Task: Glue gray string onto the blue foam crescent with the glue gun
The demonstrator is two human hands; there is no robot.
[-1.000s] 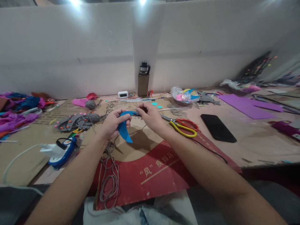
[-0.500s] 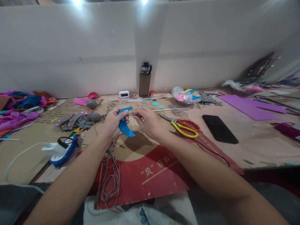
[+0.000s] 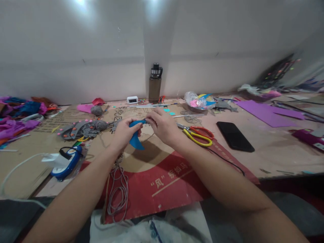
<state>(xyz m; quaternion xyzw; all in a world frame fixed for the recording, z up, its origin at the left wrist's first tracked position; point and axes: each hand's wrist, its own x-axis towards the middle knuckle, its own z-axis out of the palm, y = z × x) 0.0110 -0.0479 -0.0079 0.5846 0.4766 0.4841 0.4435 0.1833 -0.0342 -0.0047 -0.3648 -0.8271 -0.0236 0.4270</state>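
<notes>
My left hand (image 3: 123, 132) is closed round a curved piece of blue felt (image 3: 135, 140), whose pointed end hangs down below the fingers. My right hand (image 3: 163, 125) pinches at the top edge of the same blue piece, fingers pressed together; what they pinch is too small to make out. Both hands hover just above a brown and red cardboard sheet (image 3: 157, 179). A grey cord (image 3: 117, 189) trails from under my left hand down toward me.
Yellow and red scissors (image 3: 197, 135) lie right of my right hand, a black phone (image 3: 235, 136) beyond them. A blue and white glue gun (image 3: 64, 161) sits at left. Grey felt pieces (image 3: 83, 129), a bottle (image 3: 155, 83) and purple sheets (image 3: 268, 113) lie farther back.
My hands have drawn close together again after parting slightly. The blue felt's tip has swung back from right to straight down. The view has tilted a little.
</notes>
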